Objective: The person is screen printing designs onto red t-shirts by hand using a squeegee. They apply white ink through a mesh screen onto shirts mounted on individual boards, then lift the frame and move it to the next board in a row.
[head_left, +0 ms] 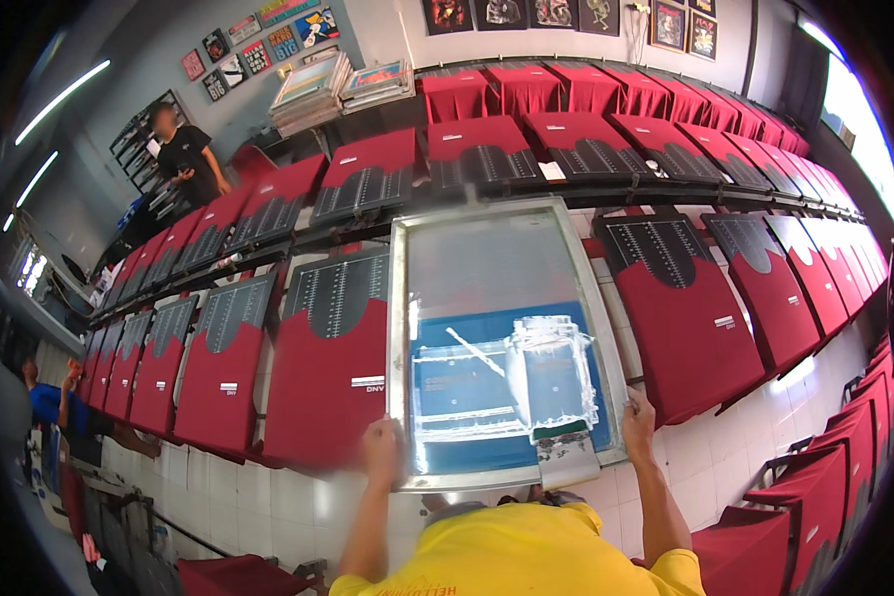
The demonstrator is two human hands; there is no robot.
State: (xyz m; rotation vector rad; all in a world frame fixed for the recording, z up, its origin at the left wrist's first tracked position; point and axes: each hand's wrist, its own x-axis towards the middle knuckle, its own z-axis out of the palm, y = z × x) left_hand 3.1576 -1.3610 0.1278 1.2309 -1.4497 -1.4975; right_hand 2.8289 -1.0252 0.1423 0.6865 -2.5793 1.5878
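A large silk-screen frame (397, 318) with a pale metal rim is in front of my body, over the row of red shirts. Its mesh is grey at the far end and blue (467, 382) at the near end, with streaks of white ink (556, 333) on it. My left hand (380, 452), somewhat blurred, is closed on the near left side of the frame. On the near right side my right hand (639, 422) grips the rim. A squeegee (568, 455) with a pale, stained handle leans inside the near end, between my hands.
Red shirts on dark boards lie in long rows; one shirt (323, 417) is left of the frame, another (690, 338) right. More red shirts (765, 546) hang at lower right. One person (184, 159) stands far left, another (55, 402) nearer. Stacked frames (308, 89) stand behind.
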